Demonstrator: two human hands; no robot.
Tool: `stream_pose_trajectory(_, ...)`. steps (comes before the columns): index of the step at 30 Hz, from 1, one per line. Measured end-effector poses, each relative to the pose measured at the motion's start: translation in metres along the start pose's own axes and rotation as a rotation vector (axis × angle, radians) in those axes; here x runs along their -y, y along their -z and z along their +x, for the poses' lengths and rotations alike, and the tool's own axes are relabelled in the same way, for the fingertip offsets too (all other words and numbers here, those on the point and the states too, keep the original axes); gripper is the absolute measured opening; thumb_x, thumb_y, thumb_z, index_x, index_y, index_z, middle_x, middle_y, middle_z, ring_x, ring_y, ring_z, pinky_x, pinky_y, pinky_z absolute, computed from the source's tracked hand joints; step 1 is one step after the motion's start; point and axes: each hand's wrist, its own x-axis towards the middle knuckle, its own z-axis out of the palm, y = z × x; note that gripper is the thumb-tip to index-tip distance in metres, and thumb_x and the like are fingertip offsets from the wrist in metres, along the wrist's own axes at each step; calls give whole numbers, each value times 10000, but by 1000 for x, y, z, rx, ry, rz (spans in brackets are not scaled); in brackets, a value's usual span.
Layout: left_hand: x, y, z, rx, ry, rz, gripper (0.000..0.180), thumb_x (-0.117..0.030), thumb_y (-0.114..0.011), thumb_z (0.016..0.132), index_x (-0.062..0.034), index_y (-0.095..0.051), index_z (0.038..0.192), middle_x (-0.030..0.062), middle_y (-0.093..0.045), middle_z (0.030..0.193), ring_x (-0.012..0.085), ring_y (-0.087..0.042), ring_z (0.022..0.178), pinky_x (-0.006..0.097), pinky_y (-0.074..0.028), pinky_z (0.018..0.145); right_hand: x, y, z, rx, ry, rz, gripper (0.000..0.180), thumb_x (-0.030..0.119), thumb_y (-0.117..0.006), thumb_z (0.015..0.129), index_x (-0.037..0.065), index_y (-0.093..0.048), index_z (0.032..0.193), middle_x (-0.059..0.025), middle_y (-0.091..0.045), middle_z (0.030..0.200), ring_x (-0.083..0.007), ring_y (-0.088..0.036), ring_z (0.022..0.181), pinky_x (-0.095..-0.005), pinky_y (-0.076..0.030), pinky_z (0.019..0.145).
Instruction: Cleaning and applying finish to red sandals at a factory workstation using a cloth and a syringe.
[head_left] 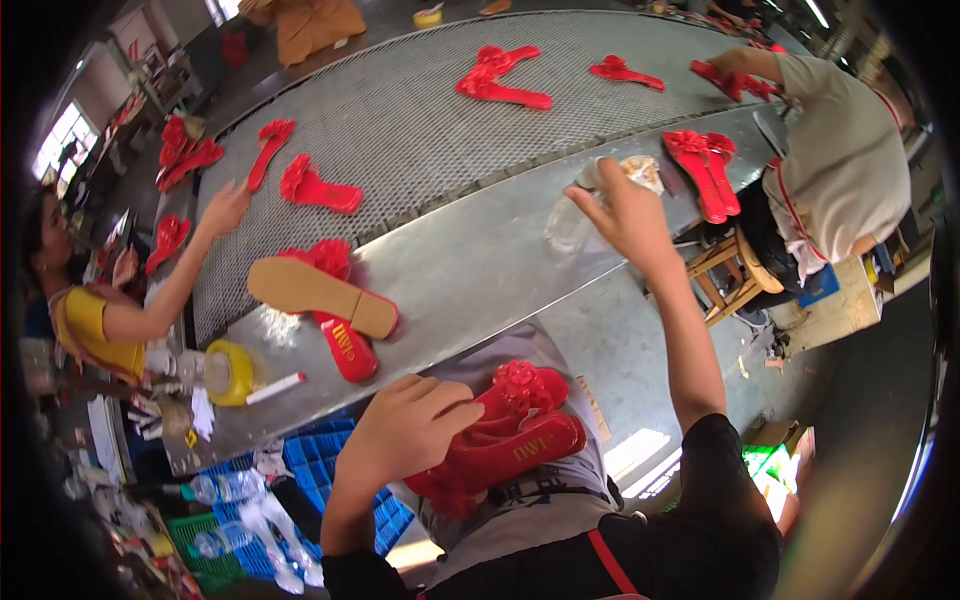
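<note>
A shiny metal counter [470, 265] beside a mesh belt.
Near the counter's edge, left hand [405, 430] fingers wrap red flower sandals [510, 430]; right hand [630, 215] fingers pinch crinkly clear plastic [600, 195].

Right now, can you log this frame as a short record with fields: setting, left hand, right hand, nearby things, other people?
setting: metal bench beside a mesh conveyor carrying red sandals
left hand: left hand grips red flower sandals held against the lap
right hand: right hand reaches over the bench to a clear plastic bag; grip unclear
nearby things: tan-soled sandal lying sole up on the bench, yellow tape roll, white marker
other people: one person's hand reaches onto the conveyor; another person in a beige top sits at right
</note>
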Motion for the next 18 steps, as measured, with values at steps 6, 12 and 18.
stream_pose_trajectory(6, 11, -5, -38, -215, 247, -80, 264, -60, -681, 729, -123, -718, 982, 37, -687, 1006, 246, -668, 877, 364, -533, 714, -9, -22, -2, -74, 7, -142, 428, 405, -748, 872, 26, -565, 954, -170, -624, 795, -370, -607, 684, -434, -477, 619)
stream_pose_trajectory(12, 13, -17, -59, -269, 261, -138, 252, -40, -695, 725, -112, -681, 966, 22, -653, 969, 257, -652, 852, 363, -537, 718, -9, -42, -5, -175, -29, -66, 362, 326, -697, 935, -1, -545, 968, -152, -563, 785, -339, -548, 738, -398, -460, 708)
stream_pose_trajectory(18, 25, -15, -81, -369, 524, -31, 214, -30, -632, 780, -79, -674, 984, 73, -657, 1003, 299, -638, 925, 404, -524, 801, -39, -59, -5, -290, -50, 206, 309, 249, -659, 975, -26, -521, 1000, -132, -571, 902, -224, -543, 795, -353, -466, 766)
